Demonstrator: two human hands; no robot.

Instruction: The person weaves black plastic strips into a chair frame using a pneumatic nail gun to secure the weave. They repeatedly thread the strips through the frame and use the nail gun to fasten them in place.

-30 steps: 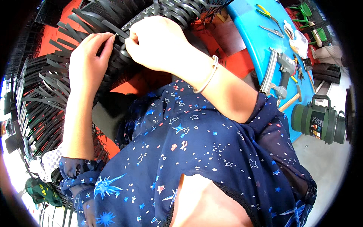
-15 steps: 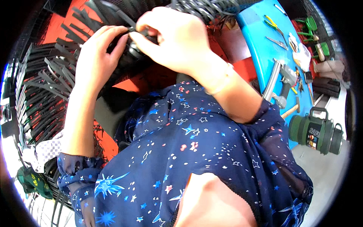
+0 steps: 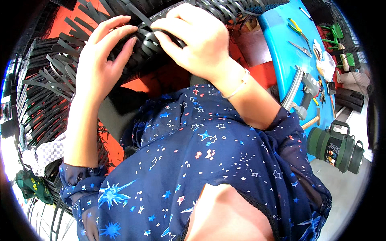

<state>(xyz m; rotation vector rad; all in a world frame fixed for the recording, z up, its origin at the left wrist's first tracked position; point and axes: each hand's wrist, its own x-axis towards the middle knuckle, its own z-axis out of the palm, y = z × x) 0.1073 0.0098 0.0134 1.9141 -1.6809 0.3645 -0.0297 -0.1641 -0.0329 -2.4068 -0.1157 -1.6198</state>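
left hand (image 3: 98, 66), right hand (image 3: 193, 38), pinching flat glossy black woven strips (image 3: 146, 38)

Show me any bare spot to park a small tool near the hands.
Best patch: the near stretch of the blue table, between the woven black strips and the pliers. The pale floor below the green jug is also open. Crowded: the table's far side with tools, and around the left hand and right hand.

Glossy black plastic strips (image 3: 152, 38), seemingly; smooth blue plastic table (image 3: 281, 44).
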